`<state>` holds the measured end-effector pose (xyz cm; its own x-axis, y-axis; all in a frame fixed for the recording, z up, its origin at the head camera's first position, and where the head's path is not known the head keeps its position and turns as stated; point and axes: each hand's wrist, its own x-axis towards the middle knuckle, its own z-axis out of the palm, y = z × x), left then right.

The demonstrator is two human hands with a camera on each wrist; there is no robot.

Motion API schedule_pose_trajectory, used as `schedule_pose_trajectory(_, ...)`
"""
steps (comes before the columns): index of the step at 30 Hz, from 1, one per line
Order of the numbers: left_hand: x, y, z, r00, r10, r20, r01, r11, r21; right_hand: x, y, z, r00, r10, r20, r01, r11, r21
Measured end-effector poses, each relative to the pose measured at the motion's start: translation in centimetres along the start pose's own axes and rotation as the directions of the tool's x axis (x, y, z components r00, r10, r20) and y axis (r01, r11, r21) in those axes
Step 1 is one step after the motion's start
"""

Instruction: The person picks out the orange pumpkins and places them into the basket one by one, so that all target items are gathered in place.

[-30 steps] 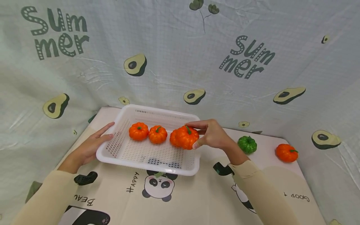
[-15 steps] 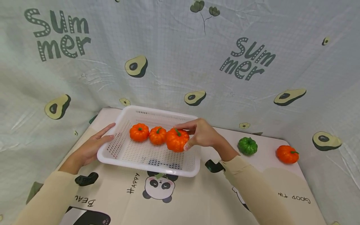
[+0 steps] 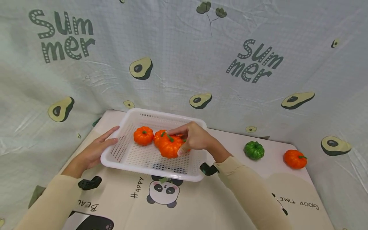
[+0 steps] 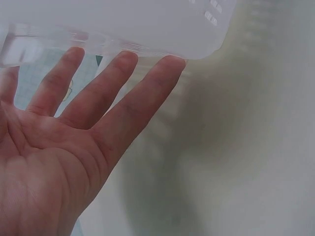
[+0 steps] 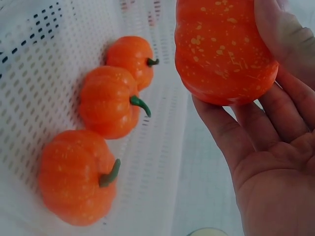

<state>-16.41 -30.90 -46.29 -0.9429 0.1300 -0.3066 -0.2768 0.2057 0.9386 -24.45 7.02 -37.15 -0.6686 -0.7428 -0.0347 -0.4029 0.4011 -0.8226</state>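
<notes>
A white plastic basket [image 3: 149, 171] with slotted walls stands on the table. My left hand [image 3: 96, 149] is at its left end; in the left wrist view the straight fingers [image 4: 115, 98] touch the basket's wall. My right hand [image 3: 198, 139] grips an orange toy pumpkin [image 3: 169, 148] between thumb and fingers, raised over the basket. In the right wrist view, three more orange pumpkins lie in a row inside: a near one [image 5: 78, 177], a middle one [image 5: 109, 102] and a far one [image 5: 130, 60]. The held pumpkin and right hand partly hide two of them in the head view.
To the right of the basket, a green pumpkin [image 3: 254, 150] and another orange pumpkin [image 3: 295, 159] sit on the table. A panda-printed cloth [image 3: 201, 204] covers the tabletop. Hanging sheets [image 3: 169, 48] with avocado prints close off the back and sides.
My right hand has carried its pumpkin leftward over the basket, from above the rightmost pumpkin to overlapping the middle one. The left hand has stayed at the basket's left end.
</notes>
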Motion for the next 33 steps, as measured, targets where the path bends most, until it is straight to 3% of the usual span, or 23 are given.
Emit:
schedule_pose_trajectory(12, 0.0, -0.1, 0.0, 1.000, 0.003, -0.002, -0.003, 1.000, 0.010, 2.3, 0.3, 1.8, 0.996, -0.002, 0.084, 0.004, 1.000, -0.022)
schedule_pose_trajectory(33, 0.0, 0.0, 0.0, 1.000, -0.004, -0.006, 0.004, 1.000, 0.001, 5.4, 1.4, 4.6, 0.986, 0.023, 0.168, -0.030, 0.999, 0.035)
